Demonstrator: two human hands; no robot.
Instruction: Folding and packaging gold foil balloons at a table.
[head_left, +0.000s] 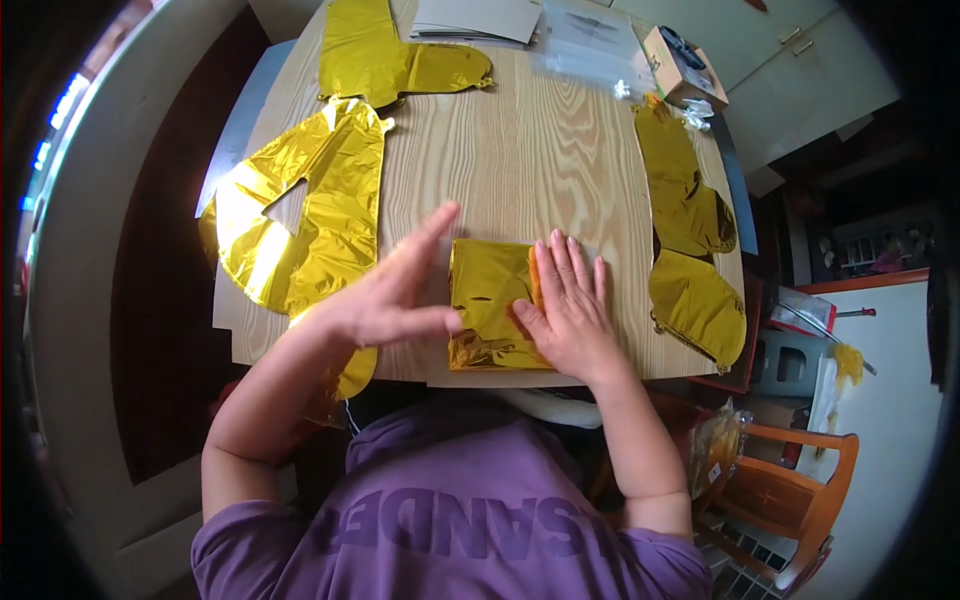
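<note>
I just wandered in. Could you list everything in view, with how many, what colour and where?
Foil packet: one, gold, table's near edge
Foil shapes: at least three, gold, table's left and right sides
Table: one, pale wood, centre
Paper stack: one, whitish, far edge
Plastic sheets: count unclear, clear, far edge
Box: one, light brown, far right corner
Cabinet: one, off-white, beyond the box
Chair: one, orange-brown, lower right
Shirt: one, purple, bottom
Left hand: one, bare, left of the packet
Right hand: one, bare, flat on the packet's right side
</note>
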